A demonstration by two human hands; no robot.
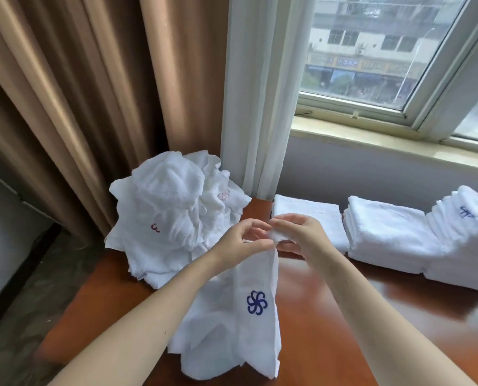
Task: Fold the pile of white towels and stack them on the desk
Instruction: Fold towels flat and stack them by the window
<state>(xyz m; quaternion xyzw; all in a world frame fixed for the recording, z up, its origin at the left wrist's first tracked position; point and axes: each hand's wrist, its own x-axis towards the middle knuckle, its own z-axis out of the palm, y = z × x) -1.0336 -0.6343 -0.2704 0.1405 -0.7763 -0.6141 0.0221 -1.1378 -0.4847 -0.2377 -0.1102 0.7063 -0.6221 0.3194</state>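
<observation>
Now left hand (239, 239) and right hand (302, 235) fingers (283, 222) clamp one towel (240, 324), three stacks (385, 232) done right of the big pile (171, 213).

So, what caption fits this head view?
Left hand and right hand pinch a logo towel over the desk, between the unfolded pile and folded stacks.

**By the window**

A heavy brown curtain (79, 107) hangs in deep folds on the left. Just beside it a thin white curtain (260, 93) falls straight down. To the right is a white-framed window (352, 107) above a pale stone sill (371, 137). Through the glass, blurred buildings (371, 37) with shopfronts show. A patterned floor (23, 316) lies at lower left.
</observation>
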